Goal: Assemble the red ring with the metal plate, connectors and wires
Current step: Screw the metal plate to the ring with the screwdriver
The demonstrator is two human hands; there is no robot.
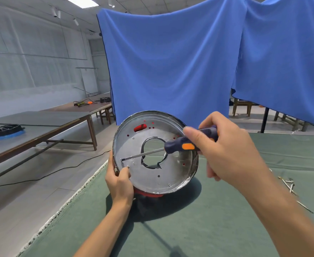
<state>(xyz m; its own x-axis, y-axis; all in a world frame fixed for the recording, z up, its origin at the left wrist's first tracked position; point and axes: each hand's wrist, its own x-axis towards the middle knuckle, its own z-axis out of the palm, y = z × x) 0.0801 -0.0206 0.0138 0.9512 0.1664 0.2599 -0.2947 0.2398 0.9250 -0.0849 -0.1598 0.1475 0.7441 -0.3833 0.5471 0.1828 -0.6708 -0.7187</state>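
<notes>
One metal plate (152, 175), round with a raised rim and a large ragged hole at its centre, is held tilted up on edge above the green cloth (217, 210) that covers the near table. One red ring (148, 193) sits behind it, showing as a red strip under the plate's lower edge and through a slot and several small holes near the top. The left hand (120, 184) grips the plate's lower left rim, thumb curled over onto the inner face and fingers wrapped behind. The right hand (226, 151) grasps the dark blue and orange handle of one screwdriver (182, 145), whose single steel shaft runs down and left across the central hole so that its tip meets the plate face near the left rim, just above the left thumb. On the cloth to the right, well apart from the plate, lies a small loose cluster of thin wires (289, 184); their number cannot be told. Two blue sheets (171, 62) hang behind the table. On the long table (41, 125) to the left rests one dark ring with a blue underside (6, 130).
</notes>
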